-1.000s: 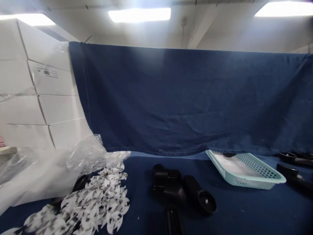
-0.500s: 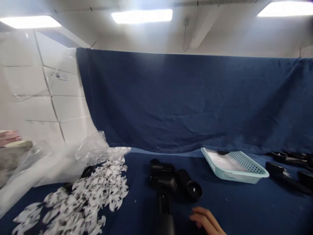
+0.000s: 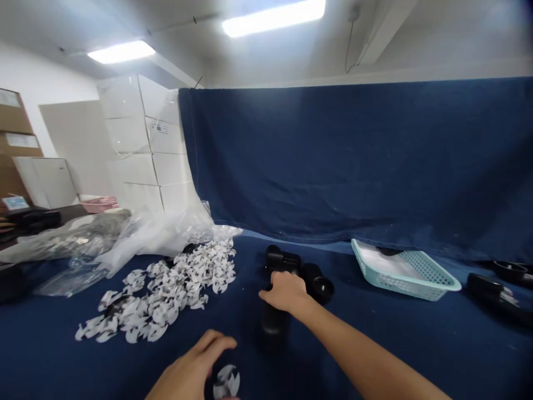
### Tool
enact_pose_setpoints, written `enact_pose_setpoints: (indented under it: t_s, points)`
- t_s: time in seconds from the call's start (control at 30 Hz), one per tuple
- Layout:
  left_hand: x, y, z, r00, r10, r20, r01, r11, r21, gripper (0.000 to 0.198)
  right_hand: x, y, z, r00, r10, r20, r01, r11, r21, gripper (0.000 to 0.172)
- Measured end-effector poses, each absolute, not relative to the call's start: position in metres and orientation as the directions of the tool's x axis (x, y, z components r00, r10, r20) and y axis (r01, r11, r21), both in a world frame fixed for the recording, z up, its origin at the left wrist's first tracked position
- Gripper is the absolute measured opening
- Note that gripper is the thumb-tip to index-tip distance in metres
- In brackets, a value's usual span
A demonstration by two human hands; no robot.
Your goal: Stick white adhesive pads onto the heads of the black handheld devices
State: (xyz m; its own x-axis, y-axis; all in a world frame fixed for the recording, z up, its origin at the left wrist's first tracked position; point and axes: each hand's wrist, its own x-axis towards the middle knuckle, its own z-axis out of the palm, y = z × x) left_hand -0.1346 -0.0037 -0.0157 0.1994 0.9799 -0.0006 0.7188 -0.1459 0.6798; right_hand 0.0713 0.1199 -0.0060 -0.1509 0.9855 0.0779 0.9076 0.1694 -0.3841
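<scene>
My right hand (image 3: 285, 290) reaches over the group of black parts at the middle of the blue table, its fingers curled on one dark part; what it grips is partly hidden. A black cylinder (image 3: 275, 325) stands just below that hand. Beside it lies a black tube (image 3: 318, 283) with an open round end. At the bottom, my left hand (image 3: 195, 361) has its thumb and fingers apart, next to a small round grey-white piece (image 3: 227, 382) near the fingertips. To its upper left spreads a pile of grey-white curved pieces (image 3: 166, 297).
A light teal basket (image 3: 408, 286) sits at the right, with black handled parts (image 3: 495, 294) beyond it. Clear plastic bags (image 3: 166, 233) lie at the back left before stacked white boxes (image 3: 133, 139). A blue cloth (image 3: 333, 161) hangs behind the table.
The view has swung left. My right hand has moved up and left onto the black parts, and my left hand has come into view at the bottom beside the round piece.
</scene>
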Motion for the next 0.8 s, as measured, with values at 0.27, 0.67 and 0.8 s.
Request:
enact_pose_setpoints:
  t_s: [0.27, 0.67, 0.8]
  points:
    - [-0.125, 0.005, -0.038, 0.243, 0.970, -0.006, 0.833, -0.205, 0.514, 0.051, 0.127, 0.100, -0.017, -0.198, 0.980, -0.039, 0.493, 0.065, -0.868, 0.032]
    - [-0.039, 0.008, -0.007, 0.379, 0.860, 0.342, 0.462, -0.497, 0.735, 0.036, 0.209, 0.022, -0.044, -0.349, 0.935, -0.064, -0.174, -0.131, -0.976, 0.038]
    - [-0.008, 0.004, -0.006, 0.414, 0.823, 0.388, 0.353, -0.538, 0.765, 0.034, 0.232, 0.003, -0.051, -0.319, 0.948, -0.011, -0.160, -0.065, -0.985, 0.046]
